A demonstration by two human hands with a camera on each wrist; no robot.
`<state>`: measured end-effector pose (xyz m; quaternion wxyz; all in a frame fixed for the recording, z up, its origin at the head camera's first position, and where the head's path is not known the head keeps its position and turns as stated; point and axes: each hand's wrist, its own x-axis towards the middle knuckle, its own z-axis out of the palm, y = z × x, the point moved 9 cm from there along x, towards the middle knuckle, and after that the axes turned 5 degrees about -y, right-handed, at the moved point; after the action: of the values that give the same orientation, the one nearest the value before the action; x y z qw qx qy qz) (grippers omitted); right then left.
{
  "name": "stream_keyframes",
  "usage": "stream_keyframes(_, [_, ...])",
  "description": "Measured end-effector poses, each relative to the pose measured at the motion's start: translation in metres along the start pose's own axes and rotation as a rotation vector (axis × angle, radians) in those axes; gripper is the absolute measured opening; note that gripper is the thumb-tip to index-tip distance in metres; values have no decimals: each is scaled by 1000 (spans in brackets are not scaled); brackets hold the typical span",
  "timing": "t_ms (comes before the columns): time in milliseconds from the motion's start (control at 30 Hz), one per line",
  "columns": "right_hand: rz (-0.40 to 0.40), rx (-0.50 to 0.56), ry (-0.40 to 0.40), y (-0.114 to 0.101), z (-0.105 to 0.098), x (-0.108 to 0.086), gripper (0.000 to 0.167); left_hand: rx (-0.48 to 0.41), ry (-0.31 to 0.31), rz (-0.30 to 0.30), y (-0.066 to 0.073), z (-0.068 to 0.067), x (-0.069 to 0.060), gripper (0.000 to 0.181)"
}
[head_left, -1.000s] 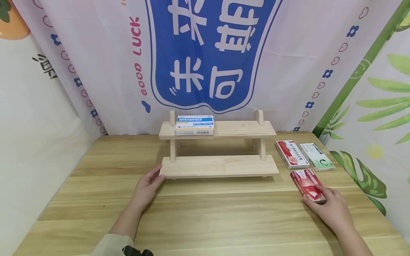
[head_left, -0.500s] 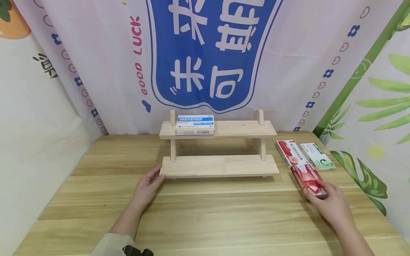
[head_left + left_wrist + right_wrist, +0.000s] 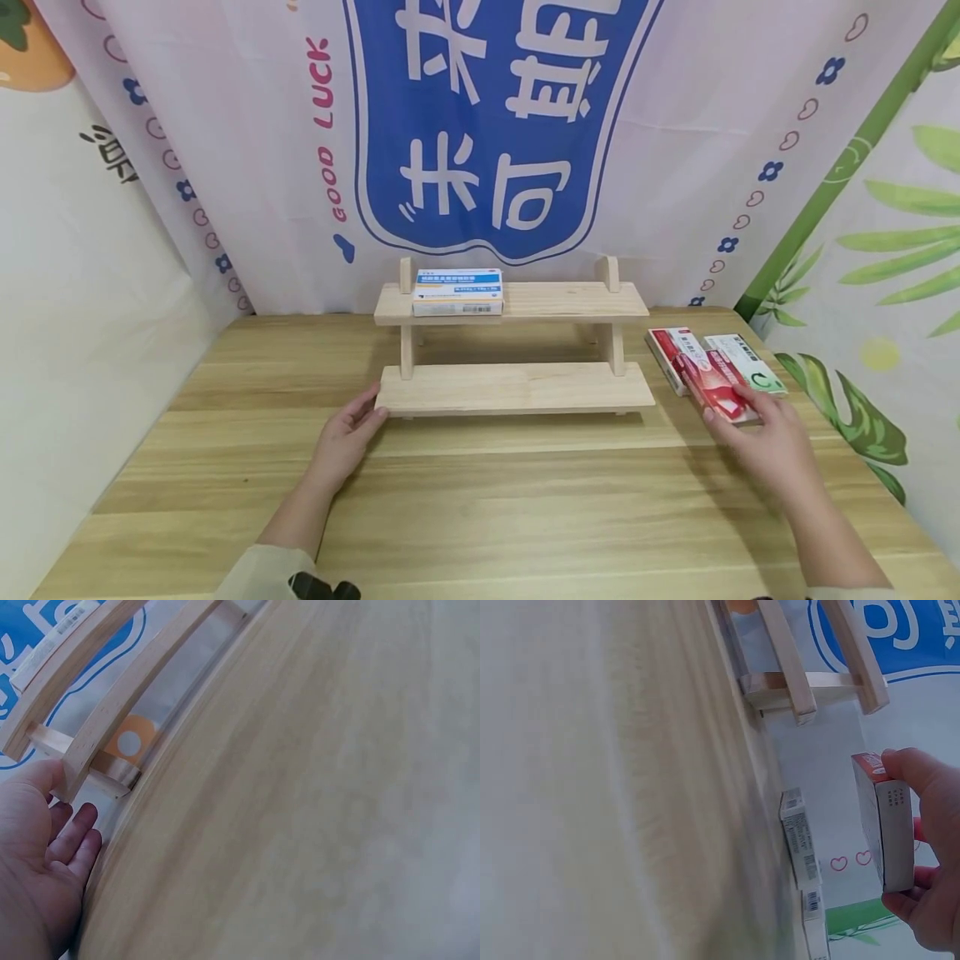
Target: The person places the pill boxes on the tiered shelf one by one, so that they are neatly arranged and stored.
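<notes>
A two-tier wooden display stand (image 3: pixel 510 389) stands on the table, with a blue-and-white medicine box (image 3: pixel 457 293) on the left of its upper tier. My left hand (image 3: pixel 347 440) holds the left end of the lower tier; in the left wrist view its thumb lies against the board (image 3: pixel 73 769) and several fingers are below. To the right, my right hand (image 3: pixel 776 442) grips a red medicine box (image 3: pixel 716 385) by its near end. The right wrist view shows this box (image 3: pixel 889 825) raised off the table, between thumb and fingers.
Below the held box, a red-and-white medicine box (image 3: pixel 663 343) and a green-and-white medicine box (image 3: pixel 742 354) lie side by side on the wooden table (image 3: pixel 510 517), partly covered from the head view. A printed curtain (image 3: pixel 262 167) hangs right behind the stand.
My right hand has lifted the red medicine box off the table and moved it away from me, over the other two boxes. The left hand stays at the stand.
</notes>
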<state>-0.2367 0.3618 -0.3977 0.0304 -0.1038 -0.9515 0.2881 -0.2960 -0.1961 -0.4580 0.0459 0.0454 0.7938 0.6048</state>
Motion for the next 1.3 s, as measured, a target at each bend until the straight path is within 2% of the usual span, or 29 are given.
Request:
stream_keyframes(333, [-88, -35, 97, -30, -29, 13, 82, 3, -1, -9, 0, 0, 1, 55])
stream_keyframes(667, [-114, -49, 79, -59, -43, 24, 83, 22, -1, -9, -2, -1, 2, 56])
stream_keyframes(967, [-149, -29, 41, -94, -41, 36, 83, 22, 1, -13, -1, -2, 1, 55])
stream_keyframes(1300, [-186, 0, 1, -131, -24, 49, 84, 22, 2, -10, -1, -1, 1, 54])
